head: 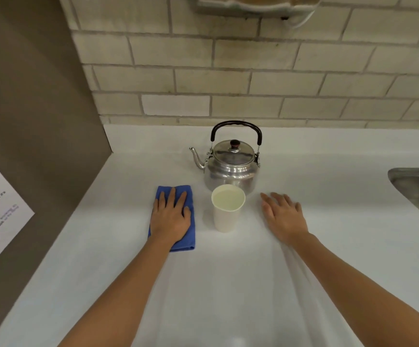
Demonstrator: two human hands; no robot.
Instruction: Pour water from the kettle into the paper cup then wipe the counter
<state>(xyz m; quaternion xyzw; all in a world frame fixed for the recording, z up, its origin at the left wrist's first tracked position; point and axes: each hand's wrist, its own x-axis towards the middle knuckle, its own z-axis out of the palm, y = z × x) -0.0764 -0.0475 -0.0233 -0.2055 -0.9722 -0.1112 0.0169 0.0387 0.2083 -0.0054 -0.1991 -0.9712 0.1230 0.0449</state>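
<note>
two bare, sleeveless forearms

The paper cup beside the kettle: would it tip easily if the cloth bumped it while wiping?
Probably. The cup is tall with a base narrower than its rim, so a nudge near the top could topple it. The liquid inside looks close to the rim, so it might slosh. Its thin paper wall would likely dent under a squeeze.

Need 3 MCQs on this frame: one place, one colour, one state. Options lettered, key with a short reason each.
1. Where does the kettle stand?
A. Behind the paper cup
B. In the sink
C. On the cloth

2. What colour is the cloth?
A. Green
B. Blue
C. Red

3. What is the left hand doing?
A. Lifting the kettle
B. Gripping the cup
C. Lying flat on the cloth

Key: 1 A, the kettle sits nearer the wall, right behind the cup. 2 B, the fabric is plainly blue. 3 C, the palm is down with fingers spread on the cloth.
</note>
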